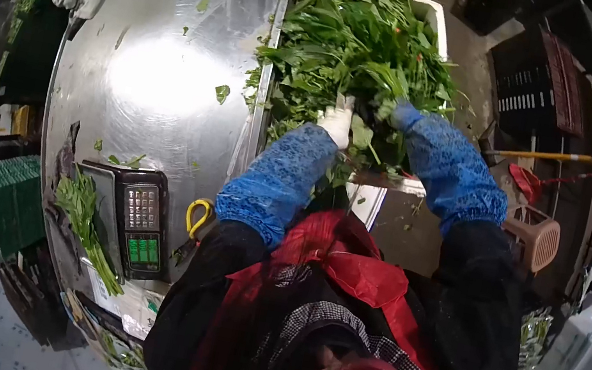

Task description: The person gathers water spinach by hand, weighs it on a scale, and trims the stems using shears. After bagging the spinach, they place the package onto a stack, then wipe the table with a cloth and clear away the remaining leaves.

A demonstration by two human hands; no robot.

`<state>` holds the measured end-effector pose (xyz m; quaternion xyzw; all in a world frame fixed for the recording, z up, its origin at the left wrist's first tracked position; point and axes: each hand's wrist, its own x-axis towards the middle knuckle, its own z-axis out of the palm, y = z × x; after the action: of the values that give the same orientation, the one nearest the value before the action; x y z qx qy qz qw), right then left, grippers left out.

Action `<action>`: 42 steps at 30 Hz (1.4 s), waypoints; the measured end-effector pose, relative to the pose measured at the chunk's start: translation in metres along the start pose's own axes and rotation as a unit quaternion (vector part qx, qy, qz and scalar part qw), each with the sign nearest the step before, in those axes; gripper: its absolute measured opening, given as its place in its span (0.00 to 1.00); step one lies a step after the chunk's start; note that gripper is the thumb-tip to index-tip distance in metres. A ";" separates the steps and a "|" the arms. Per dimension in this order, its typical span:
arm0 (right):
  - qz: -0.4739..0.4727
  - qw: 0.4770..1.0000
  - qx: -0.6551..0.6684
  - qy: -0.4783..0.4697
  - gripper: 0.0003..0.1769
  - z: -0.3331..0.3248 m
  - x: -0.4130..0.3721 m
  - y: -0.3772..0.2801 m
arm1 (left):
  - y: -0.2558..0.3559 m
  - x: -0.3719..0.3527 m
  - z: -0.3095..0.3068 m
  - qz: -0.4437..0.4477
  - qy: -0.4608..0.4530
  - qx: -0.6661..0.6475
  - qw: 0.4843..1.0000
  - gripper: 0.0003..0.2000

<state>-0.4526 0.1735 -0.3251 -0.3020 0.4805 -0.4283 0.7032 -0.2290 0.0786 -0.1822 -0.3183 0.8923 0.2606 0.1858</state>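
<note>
Left hand [337,123] clutches leafy greens [361,38] in crate [441,24]; right hand [387,111] buried, grip unclear. Loose stems may spill over crate edge.

One head-worn fisheye view — looking steeply down past the person's chest. It sits close over the steel surface [173,29] at left and the greens [369,39] ahead.

My left hand [337,123], in a white glove, is closed around stems in the heap of leafy greens [363,30] that fills the white crate [440,16]; my right hand [387,111] is sunk among the leaves, its grip hidden. On the steel table [163,43] to my left stands a scale [141,221] with a small bunch [85,215] lying on it
</note>
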 end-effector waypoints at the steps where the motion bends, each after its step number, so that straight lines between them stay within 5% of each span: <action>1: -0.046 0.967 -0.249 0.024 0.35 0.011 0.014 -0.056 | 0.007 -0.016 -0.013 0.012 0.076 -0.005 0.997 0.45; 2: -0.079 0.872 -0.482 0.043 0.33 0.022 0.005 -0.106 | -0.035 0.033 0.031 0.115 -0.033 -0.153 0.981 0.49; 3: -0.104 0.718 -0.686 0.056 0.31 0.067 -0.030 -0.136 | -0.019 -0.006 -0.012 0.095 0.078 -0.066 0.990 0.51; 4: -0.120 0.755 -0.643 0.046 0.29 0.088 -0.051 -0.172 | -0.015 -0.020 -0.026 0.049 0.094 -0.008 0.994 0.52; 5: -0.137 0.789 -0.598 0.034 0.27 0.105 -0.072 -0.199 | -0.030 -0.011 -0.025 0.122 0.167 -0.038 0.978 0.49; 6: -0.145 0.793 -0.590 0.053 0.27 0.109 -0.086 -0.216 | -0.032 -0.021 -0.045 0.147 0.118 -0.125 0.974 0.42; 9: -0.122 0.836 -0.525 0.105 0.26 0.119 -0.124 -0.258 | -0.009 -0.072 -0.102 0.094 0.089 -0.078 0.989 0.32; 10: -0.167 0.903 -0.388 0.077 0.23 0.123 -0.134 -0.264 | -0.024 -0.066 -0.096 0.124 0.135 -0.113 0.977 0.28; 12: -0.173 0.900 -0.369 0.151 0.22 0.059 -0.097 -0.228 | -0.012 -0.071 -0.096 0.066 0.226 -0.027 0.972 0.23; 14: -0.017 0.722 -0.638 0.266 0.22 0.108 -0.115 -0.232 | 0.006 -0.073 -0.099 -0.011 0.106 0.059 0.993 0.15; 15: -0.093 0.751 -0.593 0.273 0.23 0.097 -0.121 -0.223 | 0.015 -0.073 -0.101 -0.036 0.076 0.082 0.993 0.13; 16: -0.167 0.776 -0.543 0.274 0.24 0.086 -0.128 -0.210 | 0.016 -0.068 -0.096 -0.018 0.135 0.065 0.988 0.13; 17: -0.142 0.797 -0.497 0.312 0.23 0.092 -0.153 -0.219 | 0.021 -0.064 -0.098 -0.047 0.136 0.082 0.986 0.25; 19: -0.166 0.870 -0.363 0.289 0.22 0.043 -0.182 -0.219 | 0.027 -0.056 -0.094 -0.041 0.167 0.075 0.982 0.22; 21: -0.219 0.880 -0.288 0.306 0.25 -0.011 -0.228 -0.218 | 0.040 -0.051 -0.083 -0.020 0.255 0.089 0.963 0.16; 22: -0.218 0.871 -0.262 0.355 0.26 -0.033 -0.251 -0.215 | 0.051 -0.050 -0.084 -0.018 0.282 0.095 0.955 0.20; 24: -0.249 0.921 -0.024 0.299 0.27 -0.098 -0.303 -0.205 | 0.063 -0.037 -0.055 0.004 0.413 0.095 0.906 0.26; 28: -0.295 0.896 0.163 0.289 0.25 -0.195 -0.419 -0.178 | 0.122 -0.014 -0.021 -0.174 0.365 0.013 0.914 0.37; 29: -0.248 0.873 0.213 0.362 0.25 -0.226 -0.439 -0.165 | 0.122 0.000 -0.007 -0.197 0.365 -0.003 0.910 0.42; 30: -0.267 0.865 0.126 0.405 0.25 -0.253 -0.457 -0.151 | 0.119 0.015 0.006 -0.229 0.335 0.018 0.914 0.42; 32: -0.188 0.844 0.319 0.389 0.24 -0.329 -0.491 -0.112 | 0.124 0.031 0.019 -0.309 0.247 0.021 0.918 0.40; 34: -0.151 0.798 0.312 0.493 0.23 -0.342 -0.506 -0.111 | 0.113 0.047 0.029 -0.329 0.205 0.022 0.921 0.40; 39: -0.170 0.854 0.282 0.402 0.21 -0.459 -0.488 -0.060 | 0.090 0.070 0.026 -0.357 0.129 -0.009 0.925 0.39; 42: -0.120 0.852 0.330 0.389 0.19 -0.418 -0.424 -0.145 | 0.070 0.073 0.033 -0.328 0.165 -0.029 0.930 0.37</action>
<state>-0.9608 0.4812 -0.1758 0.0835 0.5050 -0.7253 0.4603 -0.3235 0.1096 -0.2204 -0.6373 0.7481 0.1545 0.1015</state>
